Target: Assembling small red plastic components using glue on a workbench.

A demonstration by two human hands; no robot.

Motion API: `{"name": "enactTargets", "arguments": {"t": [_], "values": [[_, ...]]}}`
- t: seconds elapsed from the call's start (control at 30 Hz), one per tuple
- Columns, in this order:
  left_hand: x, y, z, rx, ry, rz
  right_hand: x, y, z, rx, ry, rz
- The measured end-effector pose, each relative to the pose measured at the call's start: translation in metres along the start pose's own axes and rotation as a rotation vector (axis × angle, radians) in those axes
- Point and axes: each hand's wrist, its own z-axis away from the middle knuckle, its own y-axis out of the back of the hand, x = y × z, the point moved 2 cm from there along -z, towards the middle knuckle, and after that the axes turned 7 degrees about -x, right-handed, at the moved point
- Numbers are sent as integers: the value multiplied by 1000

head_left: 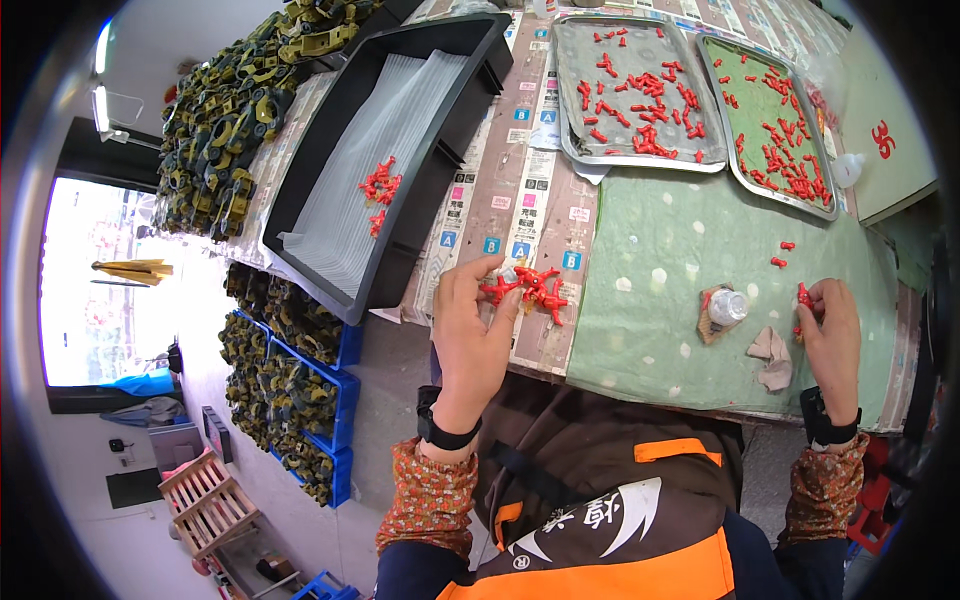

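Observation:
My left hand (475,325) is closed on a branching red plastic piece (540,290), held by fingertips and thumb over the striped sheet at the table's front. To the right, my right hand (832,328) pinches a small red plastic part (803,294) above the green cloth (650,260). Between the hands, nearer the right one, a small clear jar (727,306) stands on a brown scrap (708,330). A crumpled beige scrap (771,360) lies just in front of it. Two loose red parts (778,262) rest beyond my right hand.
Two metal trays (715,160) at the back right carry many small red parts. Left of the striped sheet stands a black bin (400,240) lined with white foam sheet, with red pieces in it. Olive-green parts (215,150) are heaped farther left, and fill blue crates (345,410) below.

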Motion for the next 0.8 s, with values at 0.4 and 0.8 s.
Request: {"name": "enactTargets", "arguments": {"t": [0.4, 0.8], "values": [[25, 9, -11, -149, -216, -490, -16, 8, 6, 40, -13, -93], [12, 10, -26, -273, -265, -443, -77, -4, 49, -209, 245, -41]]}}
